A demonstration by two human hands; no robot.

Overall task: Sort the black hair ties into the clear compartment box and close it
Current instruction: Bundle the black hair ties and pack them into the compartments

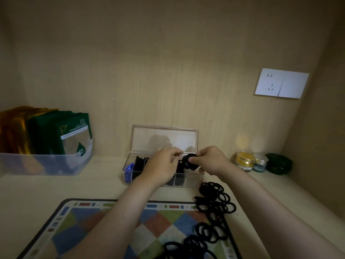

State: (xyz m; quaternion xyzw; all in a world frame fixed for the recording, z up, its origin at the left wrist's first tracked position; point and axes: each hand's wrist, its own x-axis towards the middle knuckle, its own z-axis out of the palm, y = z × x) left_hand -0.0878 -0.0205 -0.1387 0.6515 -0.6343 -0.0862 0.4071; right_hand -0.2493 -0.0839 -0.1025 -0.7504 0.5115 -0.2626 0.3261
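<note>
The clear compartment box [192, 179] stands on the shelf against the back wall with its lid [164, 138] propped open. Black hair ties fill some compartments [140, 161]; the leftmost one holds blue items [128, 171]. My right hand [209, 161] pinches a small bunch of black hair ties [187, 161] above the box's right half. My left hand [164, 165] hovers over the middle compartments, its fingertips pinched together close to that bunch; whether it grips a tie is unclear. A long loose pile of black hair ties [212, 208] trails from beside the box down across the mat.
A colourful patterned mat [78, 227] lies in front. A translucent bin [46, 163] with green and gold packets stands at the left. Small jars [245, 160] and a dark green case [279, 163] sit at the right. A wall socket [281, 83] is on the back wall.
</note>
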